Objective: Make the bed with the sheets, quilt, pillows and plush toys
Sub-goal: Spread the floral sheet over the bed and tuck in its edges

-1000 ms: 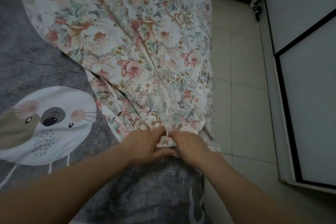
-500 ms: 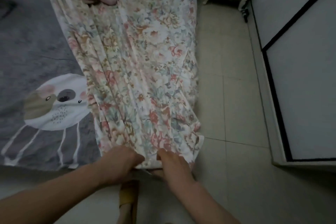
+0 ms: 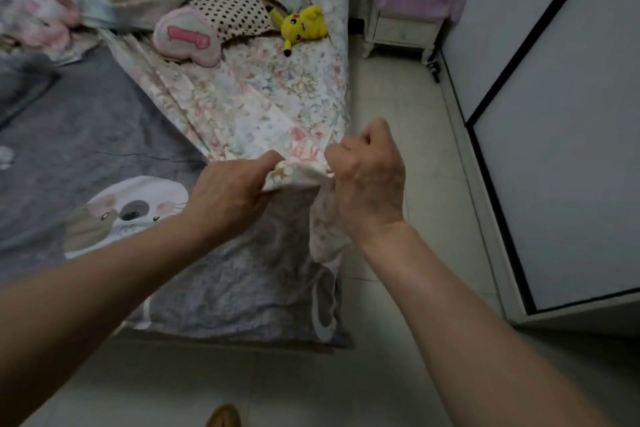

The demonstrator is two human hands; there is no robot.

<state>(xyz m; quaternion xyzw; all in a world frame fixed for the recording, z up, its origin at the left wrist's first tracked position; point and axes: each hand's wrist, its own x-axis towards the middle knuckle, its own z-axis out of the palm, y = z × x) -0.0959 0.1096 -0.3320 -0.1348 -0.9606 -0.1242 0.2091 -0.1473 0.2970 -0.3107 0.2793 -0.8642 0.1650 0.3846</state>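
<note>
Bedroom, pale tiled floor [image 3: 398,135] right of bed | grey bed sheet printed with a cartoon animal face [image 3: 104,135] covers mattress | floral cotton quilt [image 3: 263,104] lies along right side | left hand [image 3: 228,194] and right hand [image 3: 367,177] clench its near edge, fingers curled into the cloth | far: yellow plush toy [image 3: 303,26], pink heart-shaped cushion [image 3: 187,36], label writing unreadable

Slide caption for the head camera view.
Left hand and right hand grip the pink-floral fabric sheet above the grey animal-print bedcover.
</note>
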